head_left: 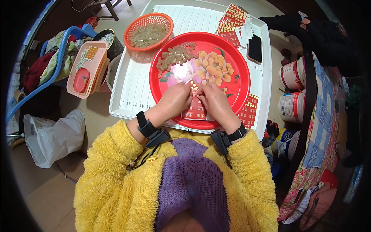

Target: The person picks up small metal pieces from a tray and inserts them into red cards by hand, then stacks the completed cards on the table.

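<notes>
Purple knitted fabric of a top (pixel 189 181) fills the lower centre of the frame, with a fluffy yellow jacket (pixel 112 178) open on both sides of it. Both forearms reach up toward the middle, each wrist wearing a black strap with a small black unit; the left strap (pixel 146 123) and the right strap (pixel 236 133) sit just above the cuffs.

At the centre, the left hand (pixel 176 98) and the right hand (pixel 215 101) meet over a red card (pixel 194 112) that lies in the lower part of a round red tray (pixel 245 67). Small yellow pieces show on the card between the fingertips. Both hands have their fingers curled inward at the card's upper part, and a thin pale sliver (pixel 188 81) shows by the left fingertips; exactly what either hand pinches is hidden, so I cannot tell whether the grips are closed on anything.

Short, pale tubes (pixel 177 55) are heaped at the tray's upper left, beside its printed orange flower (pixel 213 66). Just above and left, an orange colander (pixel 128 33) holds more such tubes.

White table (pixel 129 83) surfaces surround the tray. Toward the upper right of the frame lie a dark phone (pixel 254 49) and a pile of red cards (pixel 230 24) carrying yellow pieces; another similar card (pixel 250 110) rests at the tray's lower right.
</notes>
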